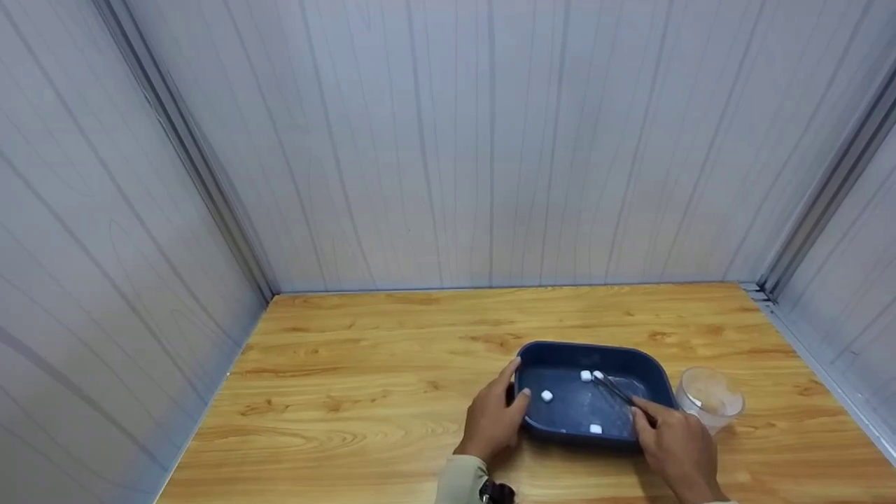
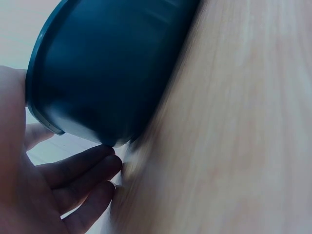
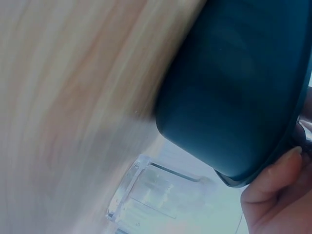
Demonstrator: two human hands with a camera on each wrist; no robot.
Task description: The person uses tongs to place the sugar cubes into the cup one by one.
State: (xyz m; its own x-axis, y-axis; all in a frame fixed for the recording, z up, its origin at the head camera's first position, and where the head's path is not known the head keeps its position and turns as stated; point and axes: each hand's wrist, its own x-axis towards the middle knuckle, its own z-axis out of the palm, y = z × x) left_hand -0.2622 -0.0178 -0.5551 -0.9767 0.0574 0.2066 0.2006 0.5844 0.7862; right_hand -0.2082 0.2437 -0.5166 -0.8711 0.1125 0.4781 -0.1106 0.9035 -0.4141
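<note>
A dark blue rectangular tray [image 1: 570,414] rests on the table, with several small white cubes [image 1: 547,396] spread over its floor. My left hand [image 1: 492,418] holds the tray's left end, thumb at the rim and fingers along the outer wall [image 2: 107,63]. Over the tray's right side, my right hand [image 1: 677,448] pinches dark tweezers [image 1: 616,390]. Their tips reach a white cube [image 1: 598,376] near the back wall; whether they clasp it cannot be told. Another cube [image 1: 586,376] lies just left of it, and one more [image 1: 596,429] is by the front wall.
A clear cup [image 1: 714,406] stands on the wood-patterned table [image 1: 350,392] just right of the tray, close to my right hand; a small white spot shows at its left side. Pale panel walls [image 1: 455,175] border the table at the back and both sides.
</note>
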